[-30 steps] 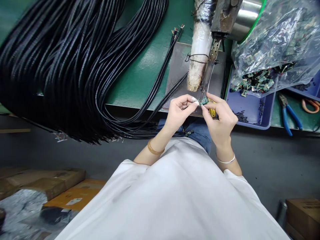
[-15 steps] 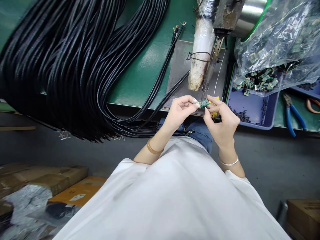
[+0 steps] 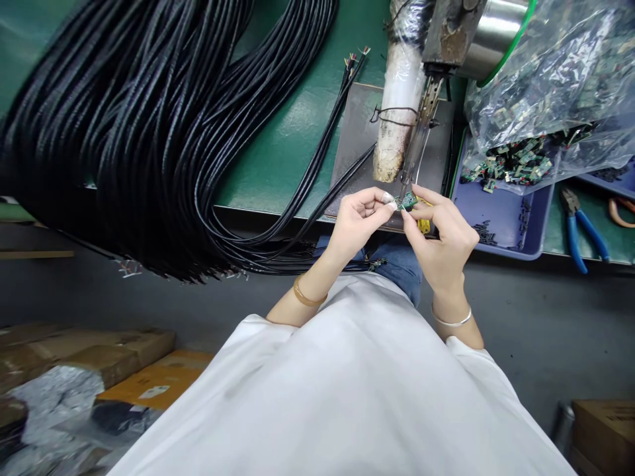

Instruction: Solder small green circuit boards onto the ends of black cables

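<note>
A small green circuit board [image 3: 408, 201] sits between my two hands, tilted, just below the tip of a soldering iron [image 3: 407, 173]. My right hand [image 3: 440, 228] pinches it from the right with thumb and fingers. At the board's left end, the thumb and forefinger of my left hand [image 3: 364, 215] are pressed together; whatever lies in that pinch is too small to make out. A thin strand of solder wire [image 3: 421, 157] runs down beside the iron towards the board. Something yellow [image 3: 423, 225] shows behind my right fingers.
A thick bundle of black cables [image 3: 149, 132] covers the left of the green bench. To the right, a purple tray [image 3: 501, 218] carries small black parts and a plastic bag [image 3: 570, 73] of circuit boards. Blue-handled cutters [image 3: 583, 228] lie beside it. A wrapped white tube [image 3: 397, 112] stands beside the iron.
The circuit board has tilted and come under the soldering iron's tip. My right hand has shifted slightly with it; my left hand has barely moved. The solder strand now hangs nearer the iron.
</note>
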Demonstrator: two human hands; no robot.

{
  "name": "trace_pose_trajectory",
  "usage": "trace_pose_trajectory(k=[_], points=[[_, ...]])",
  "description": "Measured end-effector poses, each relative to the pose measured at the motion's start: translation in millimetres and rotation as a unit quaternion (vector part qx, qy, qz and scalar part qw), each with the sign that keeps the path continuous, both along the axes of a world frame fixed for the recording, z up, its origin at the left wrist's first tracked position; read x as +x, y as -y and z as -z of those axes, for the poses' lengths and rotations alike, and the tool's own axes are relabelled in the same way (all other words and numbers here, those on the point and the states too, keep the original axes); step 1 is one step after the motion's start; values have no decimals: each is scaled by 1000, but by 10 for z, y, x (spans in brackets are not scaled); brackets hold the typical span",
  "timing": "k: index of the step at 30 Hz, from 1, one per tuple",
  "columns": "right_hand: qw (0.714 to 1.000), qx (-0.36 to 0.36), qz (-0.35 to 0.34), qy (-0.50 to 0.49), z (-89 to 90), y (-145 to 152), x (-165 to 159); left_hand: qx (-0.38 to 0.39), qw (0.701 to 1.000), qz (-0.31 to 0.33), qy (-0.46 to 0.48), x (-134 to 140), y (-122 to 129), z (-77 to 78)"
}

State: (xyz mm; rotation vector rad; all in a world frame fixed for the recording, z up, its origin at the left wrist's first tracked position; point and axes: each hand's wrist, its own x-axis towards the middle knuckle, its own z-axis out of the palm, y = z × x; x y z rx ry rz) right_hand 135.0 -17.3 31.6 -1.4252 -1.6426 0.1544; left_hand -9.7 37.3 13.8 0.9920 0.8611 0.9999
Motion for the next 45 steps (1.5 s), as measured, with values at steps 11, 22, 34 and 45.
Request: trace_pose_trajectory(k=[11,22,34,45], points=[[1000,-19,-6,-14,43,66,42,8,999,32,-21,-5,41,32],[957,83,120,-252,-138,120,261,92,935,290,-183,-171,483,180],[952,75,136,-265,-88,178,329,132,952,129,-244,-518,740,363],[939,81,159,-295,-158,166,274,77,962,-178,-194,-814,735,334]])
